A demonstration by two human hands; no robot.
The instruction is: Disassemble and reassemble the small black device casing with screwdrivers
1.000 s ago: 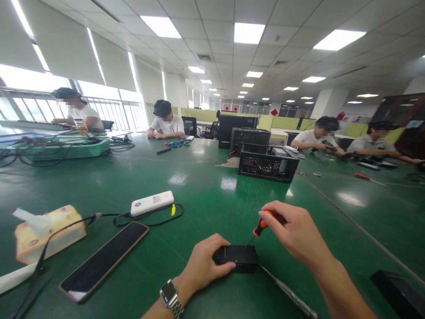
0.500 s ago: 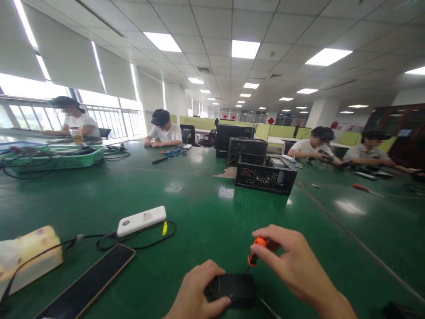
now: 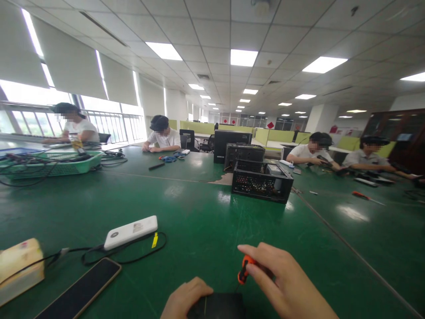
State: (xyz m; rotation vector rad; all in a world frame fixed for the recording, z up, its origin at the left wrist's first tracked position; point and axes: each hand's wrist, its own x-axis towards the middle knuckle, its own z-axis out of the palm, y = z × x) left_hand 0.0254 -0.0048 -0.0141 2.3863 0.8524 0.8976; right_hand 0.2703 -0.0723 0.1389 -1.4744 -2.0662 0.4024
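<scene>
At the bottom of the head view a black box-shaped device (image 3: 222, 306) lies on the green table, partly cut off by the frame's edge. My left hand (image 3: 187, 297) grips its left end, with the thumb out of sight. My right hand (image 3: 275, 277) is closed on an orange and black screwdriver (image 3: 245, 268), its handle pinched between thumb and fingers. The screwdriver stands slightly tilted, and its thin shaft points down at the far right edge of the device. Whether the tip sits in a screw cannot be made out.
To the left lie a smartphone (image 3: 79, 290), a white power bank (image 3: 131, 232) with a black cable, and a yellowish block (image 3: 21, 270). Ahead stands an open black computer case (image 3: 262, 181). A green basket (image 3: 66, 165) holds cables. Another screwdriver (image 3: 367, 197) lies right. Several people sit around the table.
The camera view has tilted up, so the table and device appear lower. My right hand still holds the screwdriver at the device's edge, and my left hand keeps its grip.
</scene>
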